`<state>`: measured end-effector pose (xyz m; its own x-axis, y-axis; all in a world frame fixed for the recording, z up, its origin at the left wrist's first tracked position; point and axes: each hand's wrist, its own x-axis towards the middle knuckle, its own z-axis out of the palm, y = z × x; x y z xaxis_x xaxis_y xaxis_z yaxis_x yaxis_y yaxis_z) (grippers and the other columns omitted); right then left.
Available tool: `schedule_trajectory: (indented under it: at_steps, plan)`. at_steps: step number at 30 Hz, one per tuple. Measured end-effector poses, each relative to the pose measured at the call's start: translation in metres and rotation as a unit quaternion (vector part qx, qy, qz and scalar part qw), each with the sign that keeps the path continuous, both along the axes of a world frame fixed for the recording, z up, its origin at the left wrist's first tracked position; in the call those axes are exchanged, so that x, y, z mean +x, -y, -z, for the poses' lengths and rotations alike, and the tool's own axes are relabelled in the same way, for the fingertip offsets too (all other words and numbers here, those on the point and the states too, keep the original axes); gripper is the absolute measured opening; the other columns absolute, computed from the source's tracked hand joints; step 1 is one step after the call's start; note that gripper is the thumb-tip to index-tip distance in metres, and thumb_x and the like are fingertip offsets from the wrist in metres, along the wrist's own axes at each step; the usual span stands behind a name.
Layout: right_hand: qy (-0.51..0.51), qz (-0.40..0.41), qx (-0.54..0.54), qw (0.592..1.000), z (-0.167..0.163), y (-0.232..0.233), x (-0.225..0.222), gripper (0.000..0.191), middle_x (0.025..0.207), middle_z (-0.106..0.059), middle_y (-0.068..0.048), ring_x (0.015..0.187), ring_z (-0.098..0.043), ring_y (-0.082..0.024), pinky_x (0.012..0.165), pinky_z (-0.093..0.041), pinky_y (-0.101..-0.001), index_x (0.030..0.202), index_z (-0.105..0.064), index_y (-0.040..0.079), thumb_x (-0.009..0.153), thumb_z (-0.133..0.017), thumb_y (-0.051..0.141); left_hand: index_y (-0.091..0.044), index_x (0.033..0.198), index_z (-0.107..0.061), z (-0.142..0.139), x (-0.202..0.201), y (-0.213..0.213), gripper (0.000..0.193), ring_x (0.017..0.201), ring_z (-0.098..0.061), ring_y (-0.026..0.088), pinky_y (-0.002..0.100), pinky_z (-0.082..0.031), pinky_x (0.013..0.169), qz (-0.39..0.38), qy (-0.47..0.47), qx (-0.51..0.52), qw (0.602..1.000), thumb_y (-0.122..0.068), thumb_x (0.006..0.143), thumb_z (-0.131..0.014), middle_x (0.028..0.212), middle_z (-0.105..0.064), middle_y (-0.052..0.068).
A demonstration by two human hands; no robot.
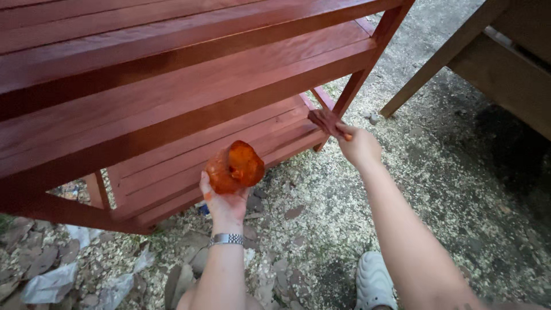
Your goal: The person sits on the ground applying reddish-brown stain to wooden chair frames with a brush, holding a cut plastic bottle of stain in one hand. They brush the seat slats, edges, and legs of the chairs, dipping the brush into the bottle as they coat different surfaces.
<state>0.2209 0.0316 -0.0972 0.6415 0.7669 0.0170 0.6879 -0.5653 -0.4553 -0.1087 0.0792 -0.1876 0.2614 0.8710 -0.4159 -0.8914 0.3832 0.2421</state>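
- The red-brown wooden shelf unit (172,86) fills the upper left of the frame; its slats look evenly stained and glossy, so little seems left but the leg at centre right.
- The right hand (359,146), fingers closed on a stained brush (325,120), presses it to that leg.
- The left hand (225,198), at centre, cups an orange-smeared container (235,167), tilted.
- Wood shavings (321,189) cover the ground.

Open ground right of the red shelf (172,86); its corner leg (350,92) (slanting) blocks the lower slats (218,143).
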Motion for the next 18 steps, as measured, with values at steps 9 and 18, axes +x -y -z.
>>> schedule_trajectory:
  at_steps: [9,18]
  plan:
    - [0.125,-0.237,-0.057,0.962,0.037,0.013,-0.120,0.039,0.088,-0.074,-0.018,0.082,-0.072,-0.040,0.072,-0.056,-0.0542,0.118,-0.075,0.024,0.083,-0.063,0.017,-0.026,0.148,-0.050,-0.022,0.008,0.022,0.079,0.140,-0.051,0.029,0.057,-0.043,0.110,-0.026,0.001,0.009,1.000,-0.067,0.080,-0.056,0.152,-0.054,0.000]
    - [0.192,-0.064,-0.164,0.966,0.028,-0.031,0.043,0.026,0.093,-0.075,-0.017,0.087,-0.074,-0.037,0.077,-0.059,-0.0507,0.097,-0.079,0.010,0.091,-0.063,0.029,-0.025,0.149,-0.049,-0.028,0.002,0.032,0.081,0.145,-0.047,0.031,0.057,-0.042,0.116,-0.002,-0.029,0.043,0.999,-0.066,0.081,-0.061,0.155,-0.051,0.004]
